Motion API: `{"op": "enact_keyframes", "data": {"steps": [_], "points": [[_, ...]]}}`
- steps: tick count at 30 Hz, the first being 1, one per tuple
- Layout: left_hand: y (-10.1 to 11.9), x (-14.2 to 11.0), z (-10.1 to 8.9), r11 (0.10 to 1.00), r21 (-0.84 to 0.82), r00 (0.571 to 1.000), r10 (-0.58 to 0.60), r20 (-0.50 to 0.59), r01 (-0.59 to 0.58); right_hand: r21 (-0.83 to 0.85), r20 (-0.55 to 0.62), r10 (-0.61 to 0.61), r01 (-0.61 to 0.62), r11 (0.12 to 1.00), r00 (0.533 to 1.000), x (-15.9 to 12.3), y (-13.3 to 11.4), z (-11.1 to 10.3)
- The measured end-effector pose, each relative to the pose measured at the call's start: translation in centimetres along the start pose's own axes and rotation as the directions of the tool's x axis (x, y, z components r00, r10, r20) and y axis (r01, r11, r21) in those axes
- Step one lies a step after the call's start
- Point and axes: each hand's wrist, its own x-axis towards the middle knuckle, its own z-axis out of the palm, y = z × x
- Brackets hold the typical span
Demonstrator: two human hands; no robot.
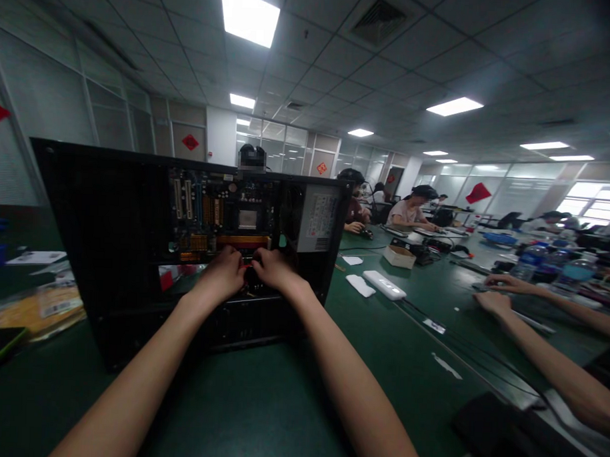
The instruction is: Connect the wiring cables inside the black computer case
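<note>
An open black computer case (114,248) stands on the green table, its side off, showing the motherboard (220,215) and a grey power supply (319,219). Both my arms reach into its lower part. My left hand (224,271) and my right hand (272,267) sit close together, fingers curled round a small dark part with a red bit between them, just below the motherboard's orange slot. What exactly they hold is hidden by the knuckles.
A white power strip (384,285) and a white cloth (360,285) lie right of the case. A co-worker's two forearms (526,329) rest on the table at right. A small cardboard box (399,256), water bottles (576,271), and papers (42,302) at left. Other people sit further back.
</note>
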Motion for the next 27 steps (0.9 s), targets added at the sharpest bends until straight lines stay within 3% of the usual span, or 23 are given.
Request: {"op": "enact_keyframes", "data": {"steps": [8, 13, 16, 19, 23, 27], "points": [[0.0, 0.2, -0.4, 0.992, -0.096, 0.994, 0.073, -0.075, -0.08, 0.227, -0.057, 0.024, -0.01, 0.974, 0.998, 0.5, 0.3, 0.6], [0.2, 0.2, -0.6, 0.953, -0.273, 0.974, 0.077, -0.214, -0.135, 0.513, -0.117, 0.098, -0.024, 0.858, 0.988, 1.3, 0.7, 1.0], [-0.3, 0.6, -0.6, 0.863, -0.501, 0.955, -0.09, -0.282, -0.067, 0.661, -0.112, 0.141, -0.032, 0.75, 0.984, 1.4, 0.9, 0.8], [-1.0, 1.1, -0.8, 0.74, -0.672, 0.941, -0.249, -0.229, 0.033, 0.771, -0.113, 0.108, 0.019, 0.637, 0.988, 1.2, 0.8, 0.4], [-1.9, 1.4, -0.5, 0.711, -0.7, 0.957, -0.248, -0.15, 0.075, 0.821, -0.165, 0.035, 0.118, 0.558, 0.986, 1.0, 0.6, 0.0], [-2.4, 1.7, 0.3, 0.528, -0.849, 0.944, -0.297, -0.144, 0.036, 0.826, -0.165, 0.007, 0.134, 0.548, 0.986, 1.2, 0.9, 0.2]]}}
